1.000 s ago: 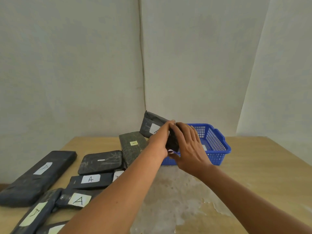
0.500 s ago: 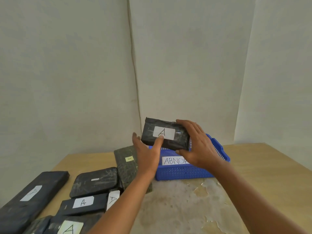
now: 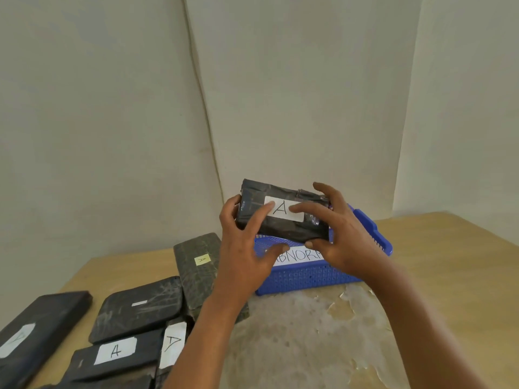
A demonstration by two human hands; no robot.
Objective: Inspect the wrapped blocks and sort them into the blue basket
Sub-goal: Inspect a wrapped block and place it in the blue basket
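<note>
So, block in hand: you hold one wrapped block [image 3: 283, 217] up above the blue basket [image 3: 317, 273], its white "A" label turned toward you; I judge you are at the inspecting step, not the dropping one.
Left hand [image 3: 247, 248]: your fingers curl round the block's left end, one fingertip lying on the label's edge.
Right hand [image 3: 339, 237]: your fingers are spread over the front and top of the block's right end, thumb under its lower edge, so both hands grip it.
Basket: it stands on the table [image 3: 449, 262] just beneath the block, with a partly hidden label on its front wall; whether anything lies inside cannot be told.
Left to do: several dark wrapped blocks [image 3: 137, 307] lie at the table's left, most showing "A" labels, so most of the sorting looks undone.
</note>
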